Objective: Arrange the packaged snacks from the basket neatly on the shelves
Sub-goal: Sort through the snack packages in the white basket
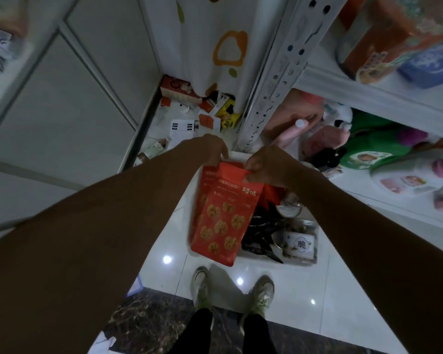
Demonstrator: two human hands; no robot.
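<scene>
Mid-task: left hand (pixel 212 146) and right hand (pixel 264 164) both pinch red snack pouches (pixel 223 215) above basket (pixel 302 261), jar (pixel 301 241) and dark packs left inside.

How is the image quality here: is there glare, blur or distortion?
Head view: dim light; small glare spots on the floor tiles; the shelf edges bend from the wide lens; top corners are blurred, while the red pack held by both hands is fairly sharp.

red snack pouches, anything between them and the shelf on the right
Both hands, left and right, hold the red snack pouches by the top. The white perforated upright post stands just beyond them; the shelf lies right of it.
</scene>
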